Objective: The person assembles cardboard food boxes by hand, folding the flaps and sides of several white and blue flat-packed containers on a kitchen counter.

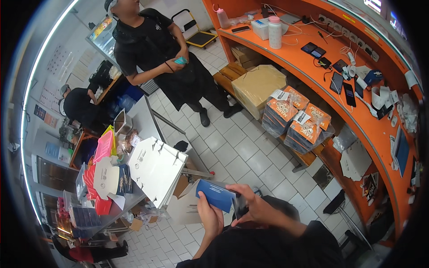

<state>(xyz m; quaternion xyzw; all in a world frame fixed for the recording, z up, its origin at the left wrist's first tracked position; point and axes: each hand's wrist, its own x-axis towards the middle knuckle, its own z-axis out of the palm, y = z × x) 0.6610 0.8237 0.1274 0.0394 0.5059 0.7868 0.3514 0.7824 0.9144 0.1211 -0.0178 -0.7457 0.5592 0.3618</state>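
Note:
A small blue carton (213, 195) with white print is in front of my body. My left hand (211, 216) is closed on its near left side, the thumb along its face. Against the carton's right end, my right hand (255, 207) is closed round a dark, shiny flat thing (241, 206). The fingers partly hide it, so I cannot make out its kind. Just beyond my hands, to the left, a stack of flat white cartons (156, 169) lies on the metal table (149, 111). Below the table's edge stands an open cardboard box (185, 205).
Across the tiled floor stands a person (154, 58) in black, holding a teal thing (180, 60). An orange counter (308, 67) curves along the right, with phones and cables. Wrapped orange-and-black packs (308, 120) and a brown box (259, 87) sit on a wooden bench below it.

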